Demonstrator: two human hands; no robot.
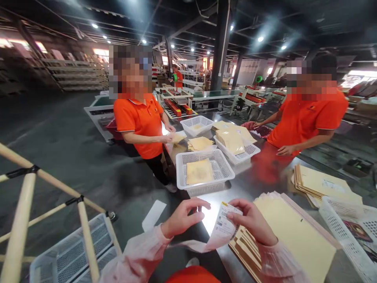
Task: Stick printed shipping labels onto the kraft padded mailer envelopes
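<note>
My right hand pinches a strip of printed labels between thumb and fingers, over the metal table's edge. From there the paper curls down and left, passing behind my left wrist, and its white end sticks out beyond. My left hand hovers left of the printed part, fingers bent and apart from the thumb, with nothing visible between them. Under and right of my right hand lies a large stack of tan padded envelopes.
A white basket with an envelope stands ahead; another basket bears more envelopes. A smaller envelope pile and a basket are at right. Co-workers in orange shirts stand left and right. A pipe rack is at left.
</note>
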